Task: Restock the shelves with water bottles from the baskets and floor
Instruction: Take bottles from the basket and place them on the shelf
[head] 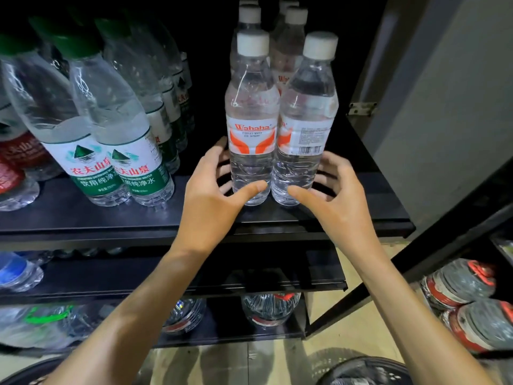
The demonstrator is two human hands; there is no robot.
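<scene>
Two clear Wahaha water bottles with white caps stand upright side by side on the black shelf [347, 215], with more of the same kind lined up behind them. The left bottle [251, 112] shows its orange label and the right bottle [308, 107] shows its barcode. My left hand [211, 195] cups the base of the left bottle, fingers spread, thumb tip against its front. My right hand [336, 195] mirrors it at the right bottle's base, thumb at the front and fingers spread behind. Gaps show between palms and bottles.
Green-capped bottles [116, 129] lean in rows on the shelf's left, with red-labelled ones [19, 162] at the far left. Lower shelves hold more bottles. Shrink-wrapped packs [469, 304] lie on the floor at right. Black basket rims [363, 370] show at the bottom. A grey wall stands on the right.
</scene>
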